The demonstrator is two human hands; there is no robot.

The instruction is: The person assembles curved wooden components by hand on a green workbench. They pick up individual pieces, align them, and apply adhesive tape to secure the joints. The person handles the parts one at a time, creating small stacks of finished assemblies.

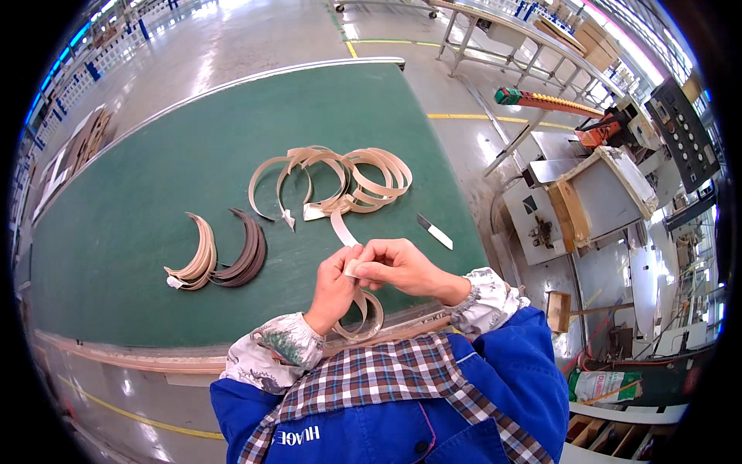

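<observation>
Close together near the table's front edge, my left hand point(334, 288) and my right hand point(398, 267) are both closed on a pale edge-banding strip point(345, 231). It runs from the far side of my hands toward a pile of loosely coiled beige strips point(379, 174). A loop of pale strip point(358, 331) hangs below my fingers, over the front edge. My fingertips hide the pinched spot. To the right lies a knife point(437, 232) with a dark blade and white handle. Left of my hands rest a curved beige bundle of strips point(199, 259) and a dark brown bundle point(244, 255).
All this lies on a green-topped table point(139, 301) with a wooden front edge. Beyond its right side stand machinery with a black control panel point(680, 135) and an orange-red arm point(553, 102). A metal roller conveyor point(525, 39) stands at the far right.
</observation>
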